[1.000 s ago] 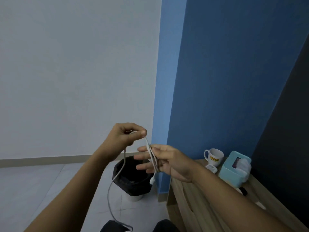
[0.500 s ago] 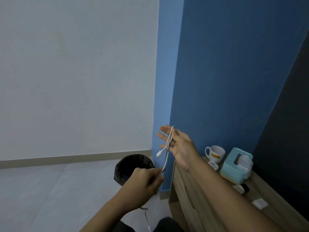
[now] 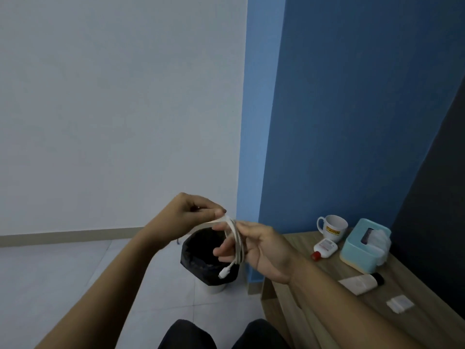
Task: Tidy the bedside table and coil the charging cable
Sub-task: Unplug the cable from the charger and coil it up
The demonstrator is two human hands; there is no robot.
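A white charging cable (image 3: 236, 241) is looped in several turns around the fingers of my right hand (image 3: 259, 248), held in front of me above the floor. One white plug end dangles below the loops. My left hand (image 3: 186, 217) pinches the cable's upper strand between thumb and forefinger, just left of my right hand's fingertips. The wooden bedside table (image 3: 327, 285) stands to the right, below my right forearm.
On the table stand a white mug (image 3: 333, 227), a teal tissue box (image 3: 364, 245), a small white bottle with a red cap (image 3: 324, 248), a white tube with a black cap (image 3: 362, 283) and a small white packet (image 3: 400, 304). A black-lined bin (image 3: 201, 258) sits on the floor by the blue wall.
My left hand has risen from below up to the top of the loops, carrying the cable over my right hand's fingers. My right hand has dropped slightly and turned.
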